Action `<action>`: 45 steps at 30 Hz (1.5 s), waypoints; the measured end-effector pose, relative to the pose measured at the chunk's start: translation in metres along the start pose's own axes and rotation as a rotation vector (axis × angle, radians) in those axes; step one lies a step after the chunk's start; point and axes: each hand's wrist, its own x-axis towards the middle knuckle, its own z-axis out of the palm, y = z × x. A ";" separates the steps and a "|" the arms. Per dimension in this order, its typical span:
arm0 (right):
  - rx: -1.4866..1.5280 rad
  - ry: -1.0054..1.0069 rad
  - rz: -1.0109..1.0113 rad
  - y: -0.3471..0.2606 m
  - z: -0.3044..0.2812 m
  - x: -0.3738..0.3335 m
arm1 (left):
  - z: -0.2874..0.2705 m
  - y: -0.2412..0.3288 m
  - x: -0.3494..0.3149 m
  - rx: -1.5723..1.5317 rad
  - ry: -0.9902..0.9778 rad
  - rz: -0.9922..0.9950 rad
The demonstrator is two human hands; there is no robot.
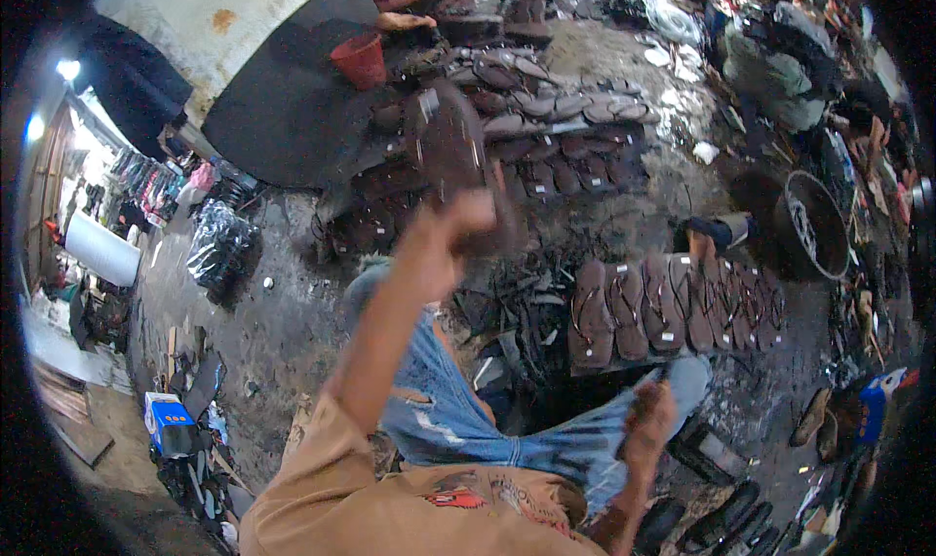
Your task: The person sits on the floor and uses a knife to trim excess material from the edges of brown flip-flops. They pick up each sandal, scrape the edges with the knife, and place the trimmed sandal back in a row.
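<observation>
My left hand is raised out in front of me, its fingers closed round a brown sandal whose long sole points away from me. Motion smears the sandal and part of the hand. Close to my right knee is my right hand, blurred and darkly smudged, so its fingers and anything in them cannot be made out. Beyond that knee, brown sandals stand side by side in a row, small white tags on several of them. Farther off, more brown sandals lie in rows on the floor.
A red bucket stands near another person's hand at the far side. Black scraps lie before my legs. To the right is a round dark tub. Leftward are a plastic-wrapped bundle and a blue-and-white box.
</observation>
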 end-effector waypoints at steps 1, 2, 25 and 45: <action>-0.041 0.126 0.076 -0.012 -0.017 -0.003 | -0.012 -0.014 0.061 -0.255 0.031 -0.027; -0.034 0.192 0.157 -0.024 -0.023 -0.002 | -0.026 -0.044 0.092 -0.703 0.184 -0.189; 0.063 0.132 0.274 -0.039 0.032 -0.007 | 0.231 -0.036 -0.020 -0.378 0.070 -0.782; -0.382 -0.112 0.263 0.024 0.113 0.046 | 0.158 0.018 -0.011 -0.804 -0.110 -1.008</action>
